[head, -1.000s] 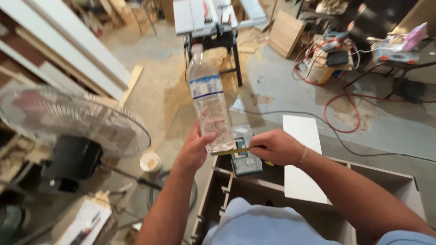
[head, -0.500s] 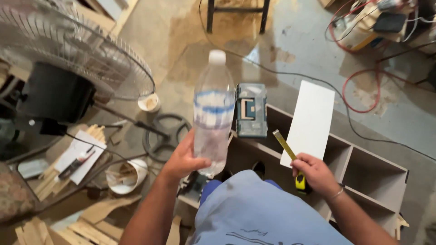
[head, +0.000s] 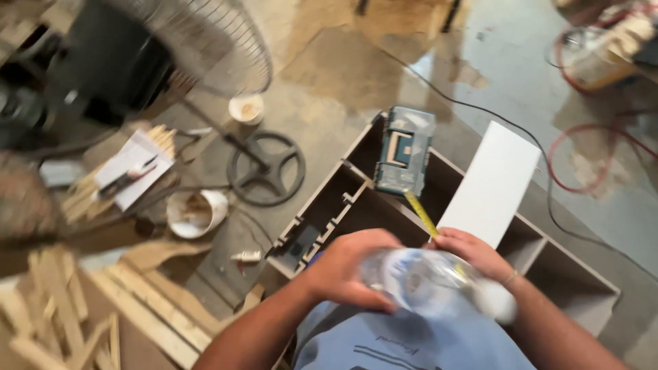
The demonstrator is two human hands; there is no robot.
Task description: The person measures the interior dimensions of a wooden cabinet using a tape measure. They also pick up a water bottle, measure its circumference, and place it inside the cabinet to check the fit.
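Left hand point(head: 346, 267) grips the bottle point(head: 428, 281) tipped sideways at chest height; right hand point(head: 469, 250) closes on its cap end, tape measure point(head: 419, 214) beside it. Best: hold the body firm, twist only the cap. Cabinet point(head: 329, 199) below, toolbox point(head: 404, 151) on it.

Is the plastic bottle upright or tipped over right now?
Tipped. The plastic bottle lies nearly level across the body, its narrow end toward the right, held between the left hand and right hand. It is motion-blurred, so fill level cannot be told.
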